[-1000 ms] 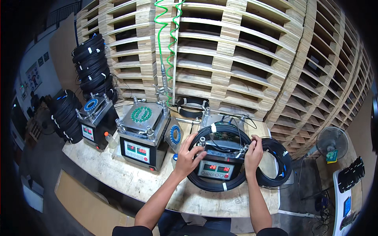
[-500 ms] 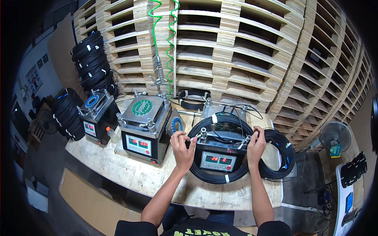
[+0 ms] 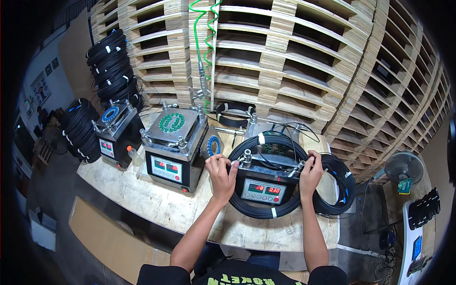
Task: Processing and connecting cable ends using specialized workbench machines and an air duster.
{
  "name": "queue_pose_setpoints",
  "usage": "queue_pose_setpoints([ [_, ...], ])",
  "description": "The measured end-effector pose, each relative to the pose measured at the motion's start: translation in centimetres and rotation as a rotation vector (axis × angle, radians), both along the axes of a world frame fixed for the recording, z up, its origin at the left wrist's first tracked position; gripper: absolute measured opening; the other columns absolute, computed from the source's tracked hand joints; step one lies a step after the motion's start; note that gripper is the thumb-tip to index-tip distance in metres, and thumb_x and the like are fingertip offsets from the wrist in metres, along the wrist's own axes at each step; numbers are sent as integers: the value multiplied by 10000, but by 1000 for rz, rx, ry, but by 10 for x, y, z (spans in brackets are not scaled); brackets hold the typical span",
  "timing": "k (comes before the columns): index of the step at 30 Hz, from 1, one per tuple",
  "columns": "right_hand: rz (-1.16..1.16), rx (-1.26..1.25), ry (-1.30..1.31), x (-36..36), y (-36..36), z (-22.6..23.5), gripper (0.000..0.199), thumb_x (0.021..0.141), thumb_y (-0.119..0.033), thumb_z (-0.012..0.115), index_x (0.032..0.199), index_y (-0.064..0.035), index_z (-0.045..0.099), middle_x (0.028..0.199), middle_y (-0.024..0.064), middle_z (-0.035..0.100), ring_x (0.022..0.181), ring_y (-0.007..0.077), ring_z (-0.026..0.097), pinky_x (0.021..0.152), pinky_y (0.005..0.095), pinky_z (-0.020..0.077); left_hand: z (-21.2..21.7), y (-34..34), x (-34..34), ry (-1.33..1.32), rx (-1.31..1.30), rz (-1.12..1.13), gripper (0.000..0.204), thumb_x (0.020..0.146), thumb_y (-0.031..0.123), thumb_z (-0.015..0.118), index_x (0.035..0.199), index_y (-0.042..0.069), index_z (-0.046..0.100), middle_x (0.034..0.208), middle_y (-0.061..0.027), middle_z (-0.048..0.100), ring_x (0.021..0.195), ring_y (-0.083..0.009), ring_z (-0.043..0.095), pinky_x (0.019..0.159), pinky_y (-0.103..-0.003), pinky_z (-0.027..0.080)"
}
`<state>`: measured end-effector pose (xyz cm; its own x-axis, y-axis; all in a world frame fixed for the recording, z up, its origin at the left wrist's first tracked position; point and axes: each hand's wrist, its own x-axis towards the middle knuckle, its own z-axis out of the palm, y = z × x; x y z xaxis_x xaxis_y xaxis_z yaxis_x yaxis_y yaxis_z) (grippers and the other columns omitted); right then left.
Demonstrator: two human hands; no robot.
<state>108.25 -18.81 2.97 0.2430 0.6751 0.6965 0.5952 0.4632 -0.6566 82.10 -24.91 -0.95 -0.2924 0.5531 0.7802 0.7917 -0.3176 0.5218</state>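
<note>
A dark box-shaped machine (image 3: 254,175) with a red-digit display stands before me, a coil of black cable (image 3: 256,212) looped around it. My left hand (image 3: 221,179) is closed, thumb and bent fingertips at the front left corner clamp (image 3: 247,156), beside the coil's left edge. On the other side my right hand (image 3: 311,175) is closed, with its fingertips at the front right corner clamp (image 3: 298,167). Thin cable ends cross the machine's metal top, where green connectors (image 3: 273,148) show partly behind the coil.
A similar machine (image 3: 168,147) with a green ring stands left, and a smaller one (image 3: 114,133) beyond it. A round blue-studded fixture (image 3: 213,145) leans between machines. Another cable coil (image 3: 344,190) lies right. Pallets (image 3: 285,61) rise behind; a green air hose (image 3: 197,38) hangs down.
The display's red digits differ on the machine before me and on its neighbour. Both hands hold nearly the same place; the whole view has shifted slightly.
</note>
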Motion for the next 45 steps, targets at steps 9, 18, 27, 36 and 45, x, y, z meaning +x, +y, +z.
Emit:
queue_pose_setpoints([
  [9, -53, 56, -8, -7, -21, -13, 229, 952, -94, 552, 1149, 23, 556, 1147, 208, 593, 1086, 342, 585, 943, 410, 447, -3, 4, 1, -183, 75, -268, 250, 1014, 226, 582, 1002, -15, 517, 1173, -192, 538, 1119, -415, 535, 951, -482, 438],
  [18, -182, 45, -202, -32, -47, -17, 673, 713, -231, 834, 1256, -83, 466, 1377, 212, 437, 1269, 410, 420, 1091, 513, 290, -3, 6, -3, -438, -353, -391, 643, 1015, 487, 504, 1445, 19, 408, 1170, -267, 651, 1074, -395, 650, 941, -426, 474],
  [27, 95, -1, 183, 9, -51, -30, 183, 979, -118, 605, 929, 4, 478, 1315, 260, 615, 1044, 357, 676, 868, 377, 514, -11, 10, 0, -526, -311, -475, 704, 990, 590, 519, 1463, 72, 470, 670, -12, 538, 525, -80, 483, 483, -263, 389],
  [36, 161, 99, 285, 17, -42, -38, 275, 906, -102, 699, 1032, 10, 482, 1262, 265, 530, 1130, 383, 611, 948, 392, 475, -20, 13, 3, -597, -269, -487, 777, 961, 651, 517, 1466, 63, 465, 663, 27, 485, 502, -45, 424, 446, -229, 312],
  [45, 117, 122, 449, 13, -43, -35, 253, 953, -167, 663, 853, 48, 574, 1111, 194, 589, 883, 294, 586, 826, 353, 479, -24, 13, 1, -619, -252, -518, 694, 999, 571, 518, 1453, 48, 469, 698, 6, 523, 504, -51, 444, 451, -233, 335],
])
